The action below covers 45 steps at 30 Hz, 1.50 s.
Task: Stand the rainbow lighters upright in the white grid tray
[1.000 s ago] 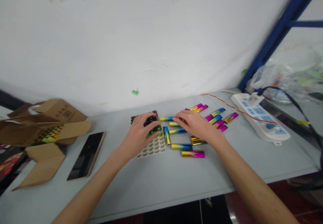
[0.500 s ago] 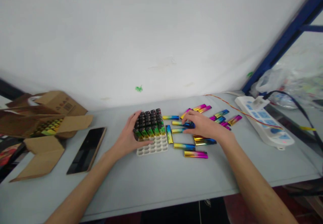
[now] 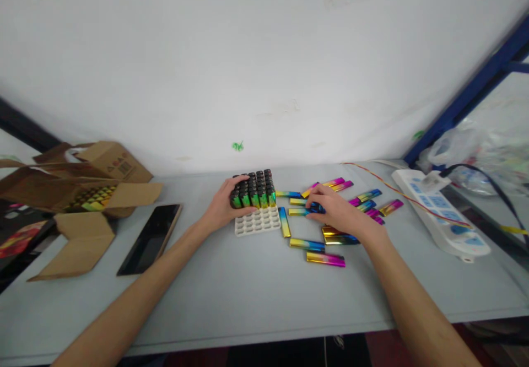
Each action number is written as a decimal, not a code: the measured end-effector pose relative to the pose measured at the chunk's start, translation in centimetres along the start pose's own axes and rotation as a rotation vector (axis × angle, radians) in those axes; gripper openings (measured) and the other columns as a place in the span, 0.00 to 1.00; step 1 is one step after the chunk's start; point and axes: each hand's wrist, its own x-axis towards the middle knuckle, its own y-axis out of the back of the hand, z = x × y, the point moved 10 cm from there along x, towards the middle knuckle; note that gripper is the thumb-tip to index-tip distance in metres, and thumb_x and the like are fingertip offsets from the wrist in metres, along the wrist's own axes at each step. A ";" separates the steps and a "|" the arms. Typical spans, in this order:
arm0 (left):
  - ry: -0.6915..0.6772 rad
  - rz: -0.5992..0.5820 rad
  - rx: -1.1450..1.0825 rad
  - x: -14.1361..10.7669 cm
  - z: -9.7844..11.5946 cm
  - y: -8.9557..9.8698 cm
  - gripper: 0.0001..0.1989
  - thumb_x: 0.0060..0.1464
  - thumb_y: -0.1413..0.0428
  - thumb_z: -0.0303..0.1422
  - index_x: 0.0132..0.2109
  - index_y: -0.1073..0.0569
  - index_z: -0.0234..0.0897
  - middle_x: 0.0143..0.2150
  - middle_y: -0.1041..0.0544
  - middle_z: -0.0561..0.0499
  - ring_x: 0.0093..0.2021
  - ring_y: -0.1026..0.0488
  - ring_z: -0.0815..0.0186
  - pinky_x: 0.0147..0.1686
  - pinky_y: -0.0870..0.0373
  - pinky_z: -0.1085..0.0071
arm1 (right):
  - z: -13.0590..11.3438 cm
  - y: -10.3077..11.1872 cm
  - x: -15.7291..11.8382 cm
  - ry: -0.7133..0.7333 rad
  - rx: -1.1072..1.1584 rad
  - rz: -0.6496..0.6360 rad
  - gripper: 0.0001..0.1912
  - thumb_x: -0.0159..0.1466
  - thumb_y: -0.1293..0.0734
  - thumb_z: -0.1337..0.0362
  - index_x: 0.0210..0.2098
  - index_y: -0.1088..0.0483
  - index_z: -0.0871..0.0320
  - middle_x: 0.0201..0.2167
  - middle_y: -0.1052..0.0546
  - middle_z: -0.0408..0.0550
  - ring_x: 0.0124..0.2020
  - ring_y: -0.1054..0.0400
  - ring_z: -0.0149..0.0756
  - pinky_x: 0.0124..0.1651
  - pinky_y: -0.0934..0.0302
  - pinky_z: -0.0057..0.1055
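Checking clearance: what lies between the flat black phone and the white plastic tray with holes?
In the head view, the left hand and forearm cross the grey tabletop there.

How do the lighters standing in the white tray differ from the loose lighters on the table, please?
Pose: the tray lighters stand upright, while the loose lighters lie on their sides on the table.
Arrangement: the tray lighters are packed in rows; the loose lighters are scattered at various angles.
Colour: the tray lighters show green and yellow below black tops, while the loose lighters are mostly yellow with blue or pink.
Both are slim and partly yellow.
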 end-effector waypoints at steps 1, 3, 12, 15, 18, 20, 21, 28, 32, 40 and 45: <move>-0.008 0.003 0.000 0.4 -0.1 -0.1 0.41 0.51 0.30 0.44 0.67 0.36 0.41 0.64 0.28 0.41 0.64 0.29 0.51 0.66 0.34 0.49 | 0.1 0.1 0.0 0.000 -0.004 0.004 0.07 0.64 0.26 0.68 0.42 0.23 0.57 0.51 0.27 0.54 0.55 0.31 0.46 0.61 0.35 0.47; -0.025 0.011 -0.006 1.2 -0.4 -0.3 0.42 0.50 0.30 0.44 0.67 0.36 0.40 0.64 0.28 0.40 0.64 0.29 0.51 0.66 0.34 0.50 | 0.1 0.4 -0.1 -0.004 -0.005 0.009 0.07 0.64 0.26 0.68 0.43 0.24 0.57 0.50 0.25 0.54 0.54 0.30 0.46 0.59 0.34 0.46; -0.075 0.173 -0.008 0.2 0.7 2.4 0.55 0.52 0.35 0.55 0.75 0.52 0.36 0.73 0.42 0.31 0.74 0.43 0.44 0.69 0.40 0.45 | -1.1 2.8 0.0 -0.040 0.189 0.076 0.12 0.70 0.30 0.57 0.49 0.26 0.55 0.45 0.19 0.50 0.42 0.24 0.40 0.47 0.30 0.38; -0.140 0.459 0.025 -2.8 4.0 6.2 0.29 0.66 0.47 0.47 0.66 0.35 0.34 0.65 0.32 0.34 0.66 0.34 0.50 0.65 0.34 0.50 | -2.9 2.8 0.4 -0.008 0.291 0.153 0.12 0.70 0.30 0.57 0.50 0.26 0.55 0.46 0.19 0.50 0.42 0.24 0.38 0.46 0.28 0.36; -0.201 0.301 -0.044 -3.9 7.7 4.7 0.16 0.69 0.51 0.40 0.39 0.25 0.37 0.41 0.22 0.43 0.44 0.24 0.59 0.49 0.25 0.61 | -5.0 1.8 0.9 0.020 0.438 0.188 0.12 0.69 0.29 0.57 0.48 0.26 0.55 0.45 0.20 0.50 0.43 0.24 0.38 0.45 0.26 0.35; -0.152 0.175 -0.133 -4.0 9.0 2.9 0.12 0.68 0.48 0.38 0.39 0.25 0.37 0.35 0.21 0.46 0.36 0.24 0.62 0.41 0.25 0.66 | -6.0 0.9 1.1 0.027 0.544 0.198 0.12 0.67 0.27 0.56 0.47 0.25 0.54 0.45 0.20 0.49 0.43 0.24 0.38 0.45 0.25 0.34; -0.103 0.112 -0.176 -3.8 9.2 1.9 0.10 0.67 0.46 0.37 0.43 0.23 0.37 0.37 0.19 0.46 0.36 0.23 0.63 0.41 0.25 0.67 | -6.5 0.5 1.2 0.026 0.588 0.203 0.12 0.67 0.27 0.56 0.46 0.25 0.53 0.44 0.20 0.49 0.43 0.24 0.37 0.45 0.25 0.34; 0.214 -0.283 -0.658 -3.8 7.7 -4.4 0.15 0.65 0.42 0.44 0.43 0.22 0.36 0.38 0.17 0.46 0.32 0.21 0.64 0.35 0.25 0.70 | -7.7 -1.2 1.4 0.043 0.690 0.221 0.16 0.66 0.26 0.55 0.51 0.25 0.51 0.46 0.21 0.49 0.45 0.24 0.39 0.50 0.24 0.39; 0.308 -0.455 -0.957 -4.7 7.2 -6.4 0.17 0.67 0.45 0.47 0.47 0.30 0.36 0.35 0.17 0.44 0.33 0.19 0.63 0.33 0.26 0.69 | -7.3 -0.6 1.3 0.035 0.532 0.299 0.22 0.66 0.26 0.55 0.57 0.29 0.51 0.40 0.21 0.47 0.35 0.26 0.37 0.44 0.25 0.38; 0.379 -0.298 -1.094 -4.3 5.4 -6.0 0.17 0.64 0.40 0.44 0.48 0.36 0.40 0.40 0.23 0.52 0.26 0.32 0.74 0.26 0.33 0.76 | -6.9 1.2 0.7 0.012 0.164 0.400 0.11 0.74 0.36 0.57 0.52 0.28 0.53 0.33 0.21 0.46 0.34 0.25 0.39 0.39 0.31 0.35; 0.623 -0.219 -1.165 -4.5 3.1 -6.2 0.22 0.60 0.44 0.55 0.40 0.35 0.40 0.22 0.46 0.64 0.19 0.55 0.75 0.17 0.54 0.80 | -7.2 1.2 0.6 0.018 0.141 0.392 0.10 0.75 0.38 0.59 0.51 0.28 0.53 0.32 0.21 0.45 0.32 0.26 0.38 0.39 0.31 0.34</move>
